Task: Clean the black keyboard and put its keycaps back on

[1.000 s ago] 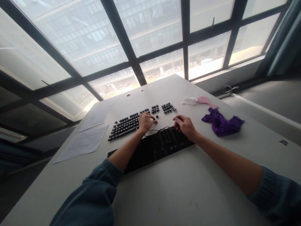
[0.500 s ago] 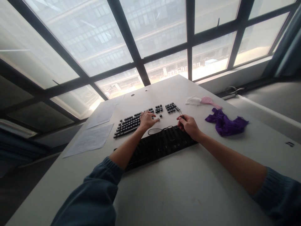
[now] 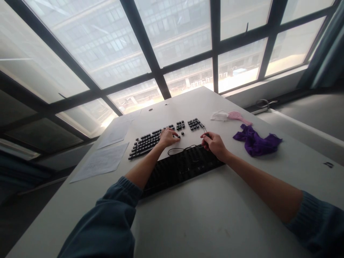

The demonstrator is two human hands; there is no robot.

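My left hand point(image 3: 168, 137) reaches over the right end of the rows of loose black keycaps point(image 3: 146, 143). Its thumb and index finger close on a single keycap point(image 3: 178, 137), while the other fingers lie over the rows. Another keycap point(image 3: 182, 133) sits just beyond. My right hand point(image 3: 213, 143) grips a keycap puller point(image 3: 205, 129), a small tool with thin metal wires, its tip by the keycap block point(image 3: 194, 124) at the right. Below both hands lies the black keyboard point(image 3: 182, 166), partly covered by my left forearm.
The keyboard's cable point(image 3: 174, 149) curls behind it. Printed sheets point(image 3: 100, 163) lie at the left on the white table point(image 3: 188, 218). To the right are a purple cloth point(image 3: 258, 141), a pink brush point(image 3: 238, 116) and a white cloth point(image 3: 219, 115). Windows point(image 3: 177, 32) rise beyond the far edge.
My left index finger has come closer to the thumb, around the keycap. My right hand stays almost where it was with the puller. The view has shifted slightly.
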